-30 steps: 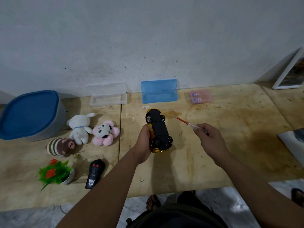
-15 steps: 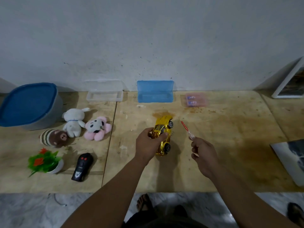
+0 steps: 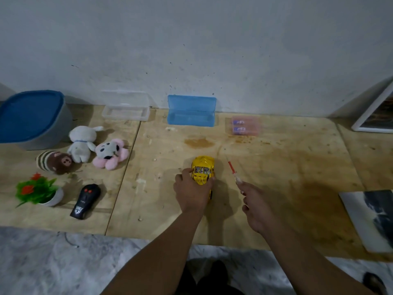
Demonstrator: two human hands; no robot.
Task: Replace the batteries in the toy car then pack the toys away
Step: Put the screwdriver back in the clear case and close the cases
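The yellow toy car [image 3: 203, 170] stands wheels down on the wooden board, nose pointing away from me. My left hand [image 3: 192, 193] grips its rear half from above. My right hand [image 3: 256, 206] is just right of the car and holds a small red-handled screwdriver [image 3: 232, 170], its red end pointing away toward the wall. A pink case with batteries [image 3: 245, 125] lies near the wall. The black remote control [image 3: 85, 201] lies at the left front.
Three plush toys [image 3: 83, 149] and a small potted plant [image 3: 39, 191] sit at the left. A grey tub with a blue lid [image 3: 29, 119], an open clear box [image 3: 125, 108] and an open blue box [image 3: 191, 113] stand along the wall. Pictures [image 3: 372, 218] lie at the right.
The car was held upside down above the board; my left hand turned it over and set it on its wheels. My right hand kept the screwdriver and lowered slightly.
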